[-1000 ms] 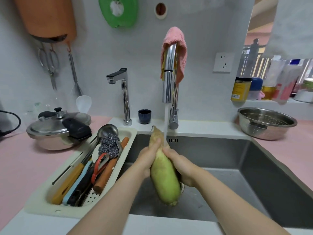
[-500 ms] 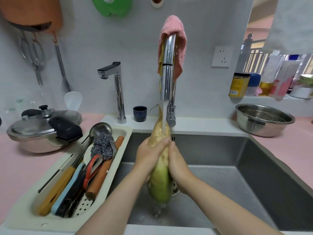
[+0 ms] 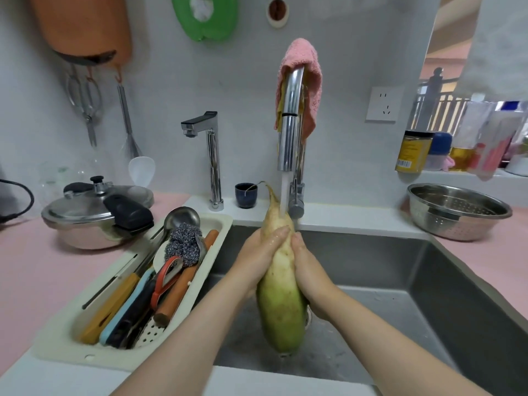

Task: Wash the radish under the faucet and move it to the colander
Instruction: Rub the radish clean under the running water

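Fingers (image 3: 281, 233) of both your hands still wrapped round the radish (image 3: 281, 295), left hand (image 3: 258, 260), right hand (image 3: 310, 271), radish tip risen since a second ago into the faucet (image 3: 290, 124) stream (colander (image 3: 457, 211) untouched).

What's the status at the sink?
Left hand and right hand clasp radish under running faucet. Colander waits on right counter. Path looks clear.
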A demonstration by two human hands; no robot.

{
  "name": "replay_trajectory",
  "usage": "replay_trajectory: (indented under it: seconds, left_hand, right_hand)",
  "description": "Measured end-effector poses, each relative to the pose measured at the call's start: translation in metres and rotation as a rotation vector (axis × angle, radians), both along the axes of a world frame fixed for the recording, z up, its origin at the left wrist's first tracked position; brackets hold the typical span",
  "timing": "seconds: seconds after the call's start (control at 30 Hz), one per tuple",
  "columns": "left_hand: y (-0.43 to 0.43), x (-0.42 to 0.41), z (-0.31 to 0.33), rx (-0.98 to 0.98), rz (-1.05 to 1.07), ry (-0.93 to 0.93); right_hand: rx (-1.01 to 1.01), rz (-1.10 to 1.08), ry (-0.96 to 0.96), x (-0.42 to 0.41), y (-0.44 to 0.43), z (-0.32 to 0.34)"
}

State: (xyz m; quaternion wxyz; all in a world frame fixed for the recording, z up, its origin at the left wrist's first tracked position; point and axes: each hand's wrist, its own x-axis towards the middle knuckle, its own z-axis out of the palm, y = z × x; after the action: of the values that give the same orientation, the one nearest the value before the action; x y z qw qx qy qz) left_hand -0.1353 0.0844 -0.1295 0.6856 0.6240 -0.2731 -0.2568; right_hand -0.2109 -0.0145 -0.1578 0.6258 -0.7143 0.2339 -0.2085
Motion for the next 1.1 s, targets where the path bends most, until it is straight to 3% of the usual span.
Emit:
replay_trajectory:
  seconds: [0.23, 0.43, 0.93, 1.1]
  left_hand:
    - [0.001, -0.003, -0.001, 0.056, 0.103, -0.049]
    - [0.008, 0.0, -0.002, 0.072, -0.063, -0.116]
    - [-0.008, -0.008, -0.005, 0.123, 0.087, -0.225]
    - [-0.008, -0.006, 0.005, 0.015, 0.007, -0.158]
  right_hand:
    - [0.037, 0.253, -0.04, -0.012, -0.001, 0.009]
    - [-0.033, 0.401, -0.112, -0.022, -0.008, 0.012]
    - [-0.059, 0.558, 0.167, -0.018, -0.024, -0.01]
    - [-0.128, 0.505, 0.182, -0.02, -0.024, -0.004]
